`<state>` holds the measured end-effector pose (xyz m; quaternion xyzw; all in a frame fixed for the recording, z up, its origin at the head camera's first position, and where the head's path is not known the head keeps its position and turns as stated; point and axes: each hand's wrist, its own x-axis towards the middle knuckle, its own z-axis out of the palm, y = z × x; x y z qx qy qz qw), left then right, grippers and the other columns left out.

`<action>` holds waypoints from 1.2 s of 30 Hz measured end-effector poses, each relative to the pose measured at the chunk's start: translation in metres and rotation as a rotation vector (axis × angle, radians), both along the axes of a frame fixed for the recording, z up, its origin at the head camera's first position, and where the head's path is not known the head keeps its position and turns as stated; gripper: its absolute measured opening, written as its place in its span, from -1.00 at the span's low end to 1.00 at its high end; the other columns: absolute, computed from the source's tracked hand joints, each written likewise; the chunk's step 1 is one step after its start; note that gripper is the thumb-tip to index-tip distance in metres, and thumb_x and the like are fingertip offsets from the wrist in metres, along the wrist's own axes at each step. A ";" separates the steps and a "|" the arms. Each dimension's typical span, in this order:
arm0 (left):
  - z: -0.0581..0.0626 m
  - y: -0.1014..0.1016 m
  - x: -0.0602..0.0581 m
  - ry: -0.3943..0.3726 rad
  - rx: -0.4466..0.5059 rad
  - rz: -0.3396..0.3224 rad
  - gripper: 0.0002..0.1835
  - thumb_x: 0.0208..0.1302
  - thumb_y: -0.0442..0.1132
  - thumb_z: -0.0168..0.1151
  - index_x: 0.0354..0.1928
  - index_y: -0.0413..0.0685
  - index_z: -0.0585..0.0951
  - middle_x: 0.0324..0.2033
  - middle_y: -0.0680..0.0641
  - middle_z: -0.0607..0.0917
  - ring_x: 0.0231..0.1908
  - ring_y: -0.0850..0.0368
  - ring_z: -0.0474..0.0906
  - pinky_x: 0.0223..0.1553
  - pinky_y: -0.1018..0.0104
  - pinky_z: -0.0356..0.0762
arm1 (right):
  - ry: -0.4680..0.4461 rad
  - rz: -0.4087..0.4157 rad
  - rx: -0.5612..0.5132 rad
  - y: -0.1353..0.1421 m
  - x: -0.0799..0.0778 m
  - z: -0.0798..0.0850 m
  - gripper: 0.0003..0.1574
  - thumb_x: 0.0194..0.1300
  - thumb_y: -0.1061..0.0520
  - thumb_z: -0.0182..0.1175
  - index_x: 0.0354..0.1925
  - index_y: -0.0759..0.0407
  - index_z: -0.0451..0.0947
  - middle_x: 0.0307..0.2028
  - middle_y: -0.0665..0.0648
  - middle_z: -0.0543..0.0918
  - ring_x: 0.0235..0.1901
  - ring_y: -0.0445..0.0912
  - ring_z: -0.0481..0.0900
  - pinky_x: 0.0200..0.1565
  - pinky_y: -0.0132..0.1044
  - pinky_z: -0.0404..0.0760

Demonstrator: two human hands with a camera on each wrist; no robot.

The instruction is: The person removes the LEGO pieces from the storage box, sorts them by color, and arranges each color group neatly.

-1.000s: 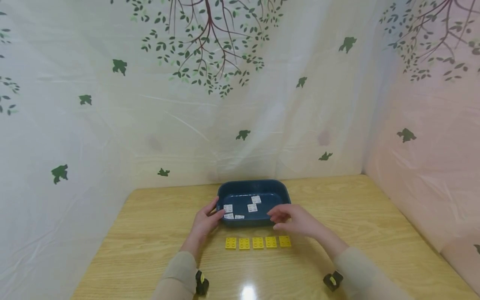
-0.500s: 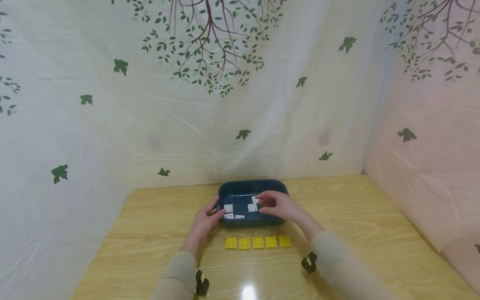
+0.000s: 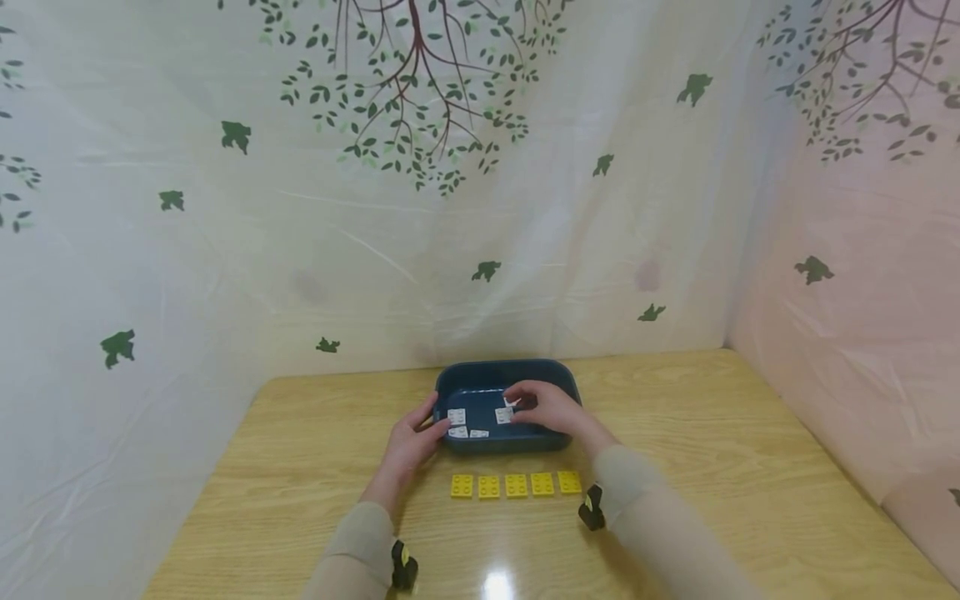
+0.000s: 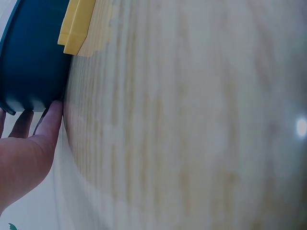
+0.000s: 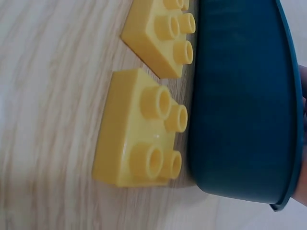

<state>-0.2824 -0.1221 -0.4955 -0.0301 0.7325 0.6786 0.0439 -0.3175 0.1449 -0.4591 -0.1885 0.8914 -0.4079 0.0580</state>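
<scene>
My left hand holds the near left corner of a dark blue plastic tub, thumb on the front and fingers along the end. In the left wrist view its thumb lies against the tub wall. My right hand reaches over the right side into the tub. Its curved fingers and thumb are at a white toy brick, mostly hidden by them; I cannot tell if they pinch it. Another white brick lies just in front, by the thumb. More white bricks sit at the tub's left.
Several yellow toy bricks stand studs up in a row on the wooden table, in front of the tub. In the right wrist view one yellow brick is close to the tub wall. A leaf-printed white curtain hangs behind the table.
My right hand has moved left from the tub's right rim into the tub, down to the back white brick. My left hand and the yellow row have stayed put.
</scene>
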 end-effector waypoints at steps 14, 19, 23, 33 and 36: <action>0.000 -0.001 0.001 -0.016 0.008 -0.007 -0.35 0.34 -0.22 0.32 0.44 0.22 0.38 0.46 -0.13 0.27 0.31 -0.18 0.35 0.18 0.08 0.51 | -0.055 -0.008 0.038 -0.004 -0.013 -0.006 -0.54 0.17 0.25 0.42 0.07 0.20 0.64 -0.05 0.08 0.70 -0.10 -0.05 0.61 0.09 -0.07 0.58; 0.000 -0.001 0.001 -0.021 0.005 -0.001 -0.35 0.32 -0.23 0.33 0.43 0.23 0.39 0.45 -0.12 0.28 0.31 -0.17 0.36 0.14 0.13 0.54 | -0.094 -0.024 0.038 -0.005 -0.015 -0.008 -0.55 0.18 0.26 0.42 0.06 0.19 0.65 -0.06 0.08 0.70 -0.07 -0.02 0.61 0.11 -0.06 0.57; 0.000 -0.002 0.000 -0.023 0.002 0.002 -0.35 0.32 -0.22 0.33 0.42 0.24 0.40 0.45 -0.12 0.29 0.29 -0.15 0.38 0.12 0.14 0.55 | -0.111 -0.023 0.044 -0.006 -0.017 -0.011 -0.56 0.18 0.26 0.42 0.06 0.17 0.66 -0.04 0.09 0.70 -0.06 -0.03 0.62 0.12 -0.06 0.57; 0.001 -0.001 0.001 -0.028 -0.015 -0.007 -0.36 0.32 -0.19 0.33 0.42 0.27 0.40 0.45 -0.11 0.28 0.31 -0.15 0.35 0.19 0.06 0.50 | -0.132 -0.005 0.077 -0.009 -0.019 -0.015 -0.58 0.18 0.26 0.41 0.05 0.12 0.68 0.01 0.07 0.69 0.02 -0.02 0.58 0.22 -0.01 0.48; 0.001 -0.001 0.001 -0.033 -0.024 -0.005 -0.36 0.31 -0.18 0.34 0.42 0.29 0.41 0.45 -0.09 0.29 0.31 -0.14 0.36 0.19 0.06 0.50 | -0.127 -0.001 0.100 -0.010 -0.019 -0.015 -0.58 0.19 0.25 0.41 0.04 0.09 0.69 0.03 0.06 0.68 0.04 -0.02 0.55 0.25 -0.01 0.44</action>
